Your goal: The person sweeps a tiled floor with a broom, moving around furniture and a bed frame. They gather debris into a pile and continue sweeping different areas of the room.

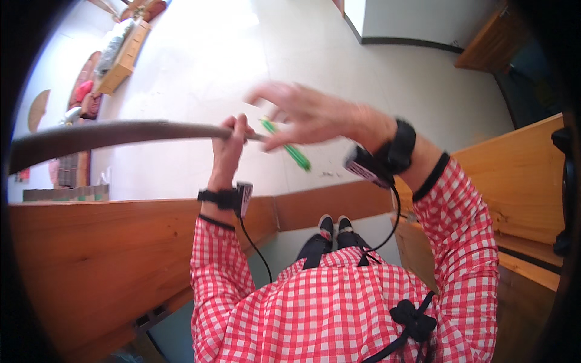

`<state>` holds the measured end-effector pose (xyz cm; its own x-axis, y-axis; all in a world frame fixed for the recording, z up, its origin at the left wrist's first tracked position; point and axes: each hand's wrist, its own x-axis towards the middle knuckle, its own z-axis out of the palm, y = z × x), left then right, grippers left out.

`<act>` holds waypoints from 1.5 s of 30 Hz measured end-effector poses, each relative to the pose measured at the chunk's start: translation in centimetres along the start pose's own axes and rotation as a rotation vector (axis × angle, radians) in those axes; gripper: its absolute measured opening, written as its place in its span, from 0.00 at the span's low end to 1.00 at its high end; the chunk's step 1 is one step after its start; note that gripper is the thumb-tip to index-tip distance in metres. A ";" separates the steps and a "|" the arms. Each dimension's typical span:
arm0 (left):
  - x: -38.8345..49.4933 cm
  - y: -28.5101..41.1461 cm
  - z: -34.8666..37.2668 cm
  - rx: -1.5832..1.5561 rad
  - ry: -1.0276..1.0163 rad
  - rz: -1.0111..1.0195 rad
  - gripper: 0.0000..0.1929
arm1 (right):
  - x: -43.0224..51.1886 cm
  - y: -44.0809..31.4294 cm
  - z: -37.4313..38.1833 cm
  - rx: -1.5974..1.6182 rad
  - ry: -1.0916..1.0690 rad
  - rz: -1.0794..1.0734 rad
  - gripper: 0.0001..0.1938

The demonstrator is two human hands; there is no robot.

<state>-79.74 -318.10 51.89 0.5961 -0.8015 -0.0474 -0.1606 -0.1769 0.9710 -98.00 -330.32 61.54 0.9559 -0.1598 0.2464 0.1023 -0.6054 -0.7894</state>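
My left hand [229,143] is closed around a long grey-brown pole [122,135], which looks thick towards the left rim and thin beyond the fist. Past its thin end shows a narrow green head [292,152], probably that of a broom or mop down at the floor; the join is partly hidden. Blurred, my right hand [302,111] hovers over the pole's far end, fingers apart and apparently not gripping it. Small dark bits [329,174] lie on the pale floor near the green head.
My feet [335,224] stand behind a brown threshold [331,204]. Wooden panels [113,254] flank me left and right; the right one [513,190] carries a black handle [565,190]. Wooden furniture [125,59] lines the far left. A white wall corner [363,27] juts out ahead.
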 end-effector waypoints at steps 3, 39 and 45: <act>-3.4 4.2 0.6 0.028 -0.190 0.150 0.13 | -4.6 4.3 3.1 -0.197 -0.012 0.169 0.42; -11.6 17.2 6.1 -0.407 -0.538 0.776 0.21 | -6.8 12.9 11.1 -0.188 0.497 0.498 0.03; -9.8 15.7 3.7 -0.747 -0.384 0.604 0.21 | -11.9 10.4 5.6 -0.394 0.127 0.698 0.08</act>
<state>-91.01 -315.16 66.76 0.2660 -0.7906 0.5516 0.2575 0.6097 0.7496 -106.76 -330.37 47.27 0.7225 -0.6751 -0.1490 -0.6333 -0.5597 -0.5345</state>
